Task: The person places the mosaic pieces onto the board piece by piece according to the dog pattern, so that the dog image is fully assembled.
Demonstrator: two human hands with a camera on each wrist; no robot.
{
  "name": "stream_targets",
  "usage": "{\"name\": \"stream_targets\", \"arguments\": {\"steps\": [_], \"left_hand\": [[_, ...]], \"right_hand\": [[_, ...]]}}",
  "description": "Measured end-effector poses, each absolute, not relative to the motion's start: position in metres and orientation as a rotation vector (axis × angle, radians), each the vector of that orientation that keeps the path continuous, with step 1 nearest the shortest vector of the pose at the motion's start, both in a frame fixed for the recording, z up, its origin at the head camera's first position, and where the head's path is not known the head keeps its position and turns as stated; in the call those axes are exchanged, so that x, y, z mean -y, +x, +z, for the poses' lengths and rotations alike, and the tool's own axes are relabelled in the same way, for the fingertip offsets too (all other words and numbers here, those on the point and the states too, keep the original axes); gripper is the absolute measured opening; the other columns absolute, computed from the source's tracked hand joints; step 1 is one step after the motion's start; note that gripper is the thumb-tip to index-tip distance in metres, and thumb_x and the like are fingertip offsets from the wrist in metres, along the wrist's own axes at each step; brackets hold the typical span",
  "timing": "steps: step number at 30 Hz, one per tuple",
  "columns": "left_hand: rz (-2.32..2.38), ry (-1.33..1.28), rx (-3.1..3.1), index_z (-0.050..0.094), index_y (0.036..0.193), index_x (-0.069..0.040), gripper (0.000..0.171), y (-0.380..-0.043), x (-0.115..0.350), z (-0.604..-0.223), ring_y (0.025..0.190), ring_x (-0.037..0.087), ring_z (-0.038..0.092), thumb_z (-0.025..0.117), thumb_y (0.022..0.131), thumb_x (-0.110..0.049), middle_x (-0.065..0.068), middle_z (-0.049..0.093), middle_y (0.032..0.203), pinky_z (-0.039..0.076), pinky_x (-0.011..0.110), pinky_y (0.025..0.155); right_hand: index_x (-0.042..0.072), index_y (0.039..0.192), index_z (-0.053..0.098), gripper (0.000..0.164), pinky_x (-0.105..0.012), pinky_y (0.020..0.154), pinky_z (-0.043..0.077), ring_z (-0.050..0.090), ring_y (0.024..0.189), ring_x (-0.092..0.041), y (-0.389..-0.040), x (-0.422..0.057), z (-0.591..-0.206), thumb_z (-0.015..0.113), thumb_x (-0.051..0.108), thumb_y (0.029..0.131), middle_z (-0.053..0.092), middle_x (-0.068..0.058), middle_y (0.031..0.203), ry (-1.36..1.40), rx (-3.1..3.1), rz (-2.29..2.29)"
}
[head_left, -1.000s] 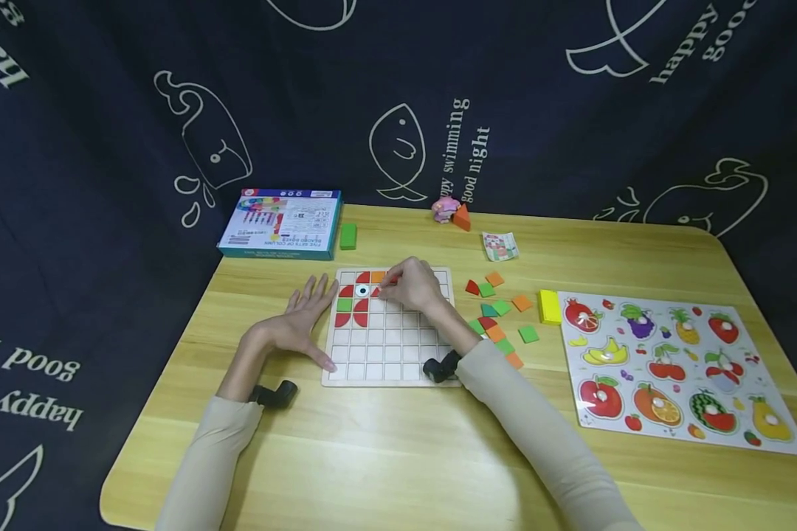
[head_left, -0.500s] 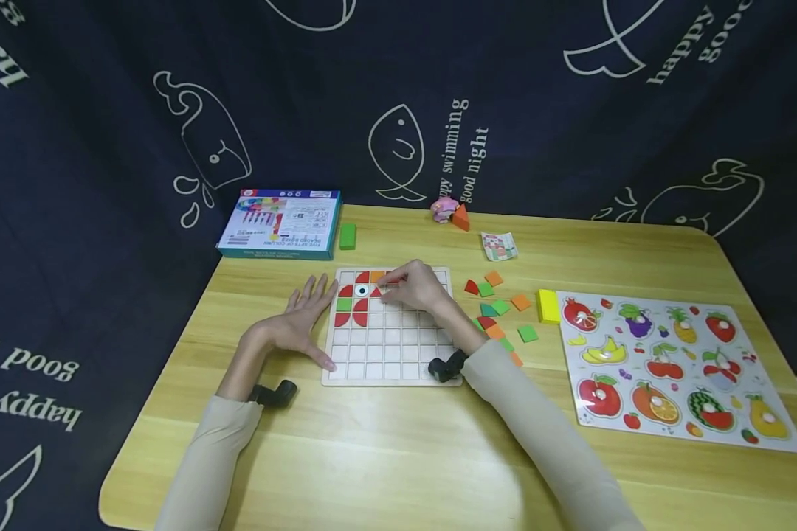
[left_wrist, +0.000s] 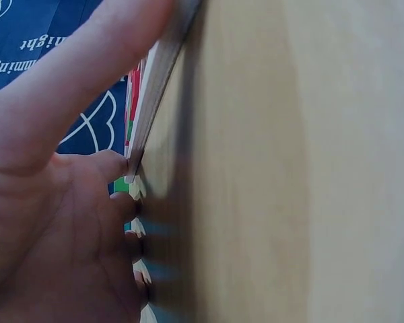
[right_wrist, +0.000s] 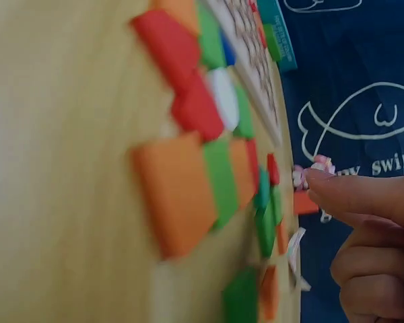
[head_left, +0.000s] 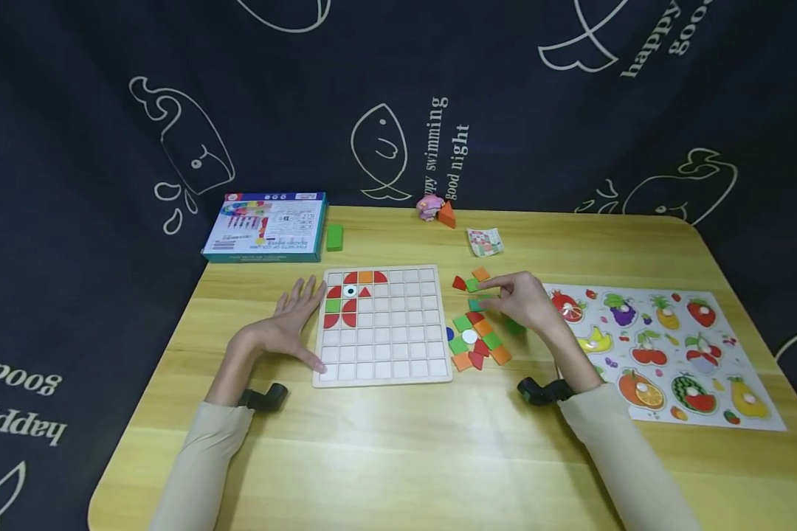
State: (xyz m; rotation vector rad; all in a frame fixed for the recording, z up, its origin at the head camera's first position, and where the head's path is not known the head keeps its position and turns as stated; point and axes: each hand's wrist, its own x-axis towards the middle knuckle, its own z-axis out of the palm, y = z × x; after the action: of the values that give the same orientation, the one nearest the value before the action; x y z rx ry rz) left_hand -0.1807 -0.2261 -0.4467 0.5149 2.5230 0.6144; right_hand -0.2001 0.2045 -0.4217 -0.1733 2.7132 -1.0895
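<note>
Lying at the fingertips of the right grip (head_left: 530, 302), a green tile (head_left: 472, 285) and a teal tile (head_left: 474, 304) rest on the tabletop (head_left: 385, 450), to the right of the grid board (head_left: 401, 335). The grip is parted: in the head view the index finger points at the green tile and the thumb at the teal one; whether either tip touches cannot be told. An orange tile (head_left: 481, 273) and a red tile (head_left: 460, 283) lie just beside the green one. Nearer the person sits a cluster of flat pieces, including a white disc (head_left: 468, 336); a blue piece (head_left: 449, 334) lies at the board's right edge.

The left grip (head_left: 279, 332) is spread wide, its thumb over the board's near left corner and its index finger at the left edge. Coloured pieces, among them an eye disc (head_left: 350, 291), fill cells at the board's far left.

For room, a broad stretch of tabletop separates board and cluster from the near side. On the right, the fruit puzzle (head_left: 664, 369) passes beneath the right forearm; at the far left stands a box (head_left: 266, 228).
</note>
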Motion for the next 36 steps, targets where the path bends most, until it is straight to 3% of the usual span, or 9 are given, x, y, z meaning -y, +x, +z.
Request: {"name": "stream_targets", "arguments": {"steps": [6, 18, 23, 30, 36], "left_hand": [[0.621, 0.499, -2.519, -0.011, 0.155, -0.018, 0.15, -0.18, 0.229, -0.444, 0.147, 0.036, -0.025, 0.088, 0.051, -0.059, 0.012, -0.024, 0.161, -0.01, 0.059, 0.12], [0.63, 0.509, -2.515, -0.011, 0.155, -0.017, 0.151, -0.18, 0.231, -0.445, 0.147, 0.038, -0.025, 0.088, 0.05, -0.059, 0.015, -0.023, 0.16, -0.011, 0.061, 0.119], [0.618, 0.537, -2.523, -0.011, 0.155, -0.016, 0.15, -0.182, 0.228, -0.445, 0.147, 0.038, -0.025, 0.088, 0.051, -0.059, 0.015, -0.023, 0.16, -0.011, 0.061, 0.119], [0.605, 0.532, -2.524, -0.01, 0.155, -0.016, 0.151, -0.182, 0.225, -0.443, 0.147, 0.037, -0.026, 0.088, 0.05, -0.06, 0.015, -0.024, 0.16, -0.011, 0.059, 0.12], [0.608, 0.541, -2.528, -0.011, 0.155, -0.015, 0.151, -0.181, 0.228, -0.446, 0.146, 0.038, -0.025, 0.088, 0.05, -0.06, 0.016, -0.024, 0.16, -0.011, 0.061, 0.119]], "right_hand": [[0.012, 0.111, 0.074, 0.029, -0.024, 0.048, 0.024, 0.032, 0.054, -0.016, -0.195, -0.21, -0.431, 0.076, 0.021, 0.083, 0.035, 0.001, 0.058, -0.133, -2.7, -1.038], [0.01, 0.111, 0.073, 0.033, -0.022, 0.043, 0.021, 0.03, 0.045, -0.015, -0.218, -0.173, -0.434, 0.078, 0.024, 0.081, 0.032, 0.004, 0.05, -0.122, -2.785, -1.071], [0.011, 0.107, 0.075, 0.032, -0.022, 0.044, 0.02, 0.032, 0.049, -0.015, -0.234, -0.159, -0.435, 0.081, 0.022, 0.078, 0.036, 0.003, 0.053, -0.058, -2.808, -1.044], [0.01, 0.099, 0.077, 0.029, -0.023, 0.046, 0.025, 0.038, 0.054, -0.015, -0.242, -0.158, -0.437, 0.085, 0.018, 0.073, 0.052, -0.001, 0.066, 0.003, -2.793, -1.099], [0.011, 0.097, 0.077, 0.026, -0.022, 0.045, 0.025, 0.035, 0.052, -0.015, -0.244, -0.16, -0.44, 0.084, 0.021, 0.074, 0.042, 0.002, 0.057, -0.013, -2.737, -1.113]]}}
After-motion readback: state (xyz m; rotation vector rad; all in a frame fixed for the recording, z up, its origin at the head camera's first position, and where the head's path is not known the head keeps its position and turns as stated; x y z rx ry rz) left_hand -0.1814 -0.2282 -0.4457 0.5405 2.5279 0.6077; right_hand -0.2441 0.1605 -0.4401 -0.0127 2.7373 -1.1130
